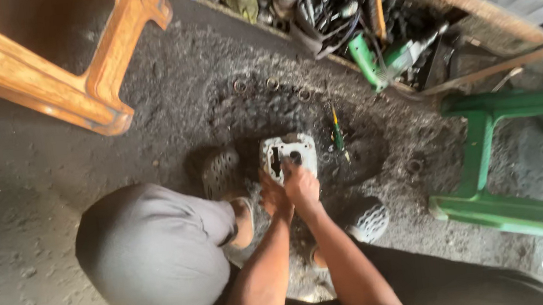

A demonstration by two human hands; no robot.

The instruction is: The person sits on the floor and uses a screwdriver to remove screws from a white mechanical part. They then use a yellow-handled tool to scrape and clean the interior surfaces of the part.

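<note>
Grey-trousered knee of the squatting person filled the near foreground, both forearms reaching down past it.

Item, right hand: fingers curled over the near edge of a pale metal engine casting, one fingertip at a dark opening in its face; gripping or merely pressing could not be told.

Item, left hand: close beside the right, touching it, fingers bent at the casting's near edge; whether it grasped anything could not be told.

Item, casting: lay flat on the oily, gritty ground, between the person's two perforated sandals, roughly mid-floor.

Item, screwdriver, green and yellow handle: on the ground just beside the casting's right edge.

Item, three small metal rings: loose in a row on the ground beyond the casting, apart from it.

Item, orange plastic stool at the far left corner; green plastic stool at the right edge; cluttered tool heap along the far edge.

Risks, as judged: grit could get into the casting's openings, since it sat straight on the dirt. Oily fingers could slip on the metal edge and get nicked. Loose rings could be scattered or buried by a shifting foot. The screwdriver lay where a sandal might roll on it.
</note>
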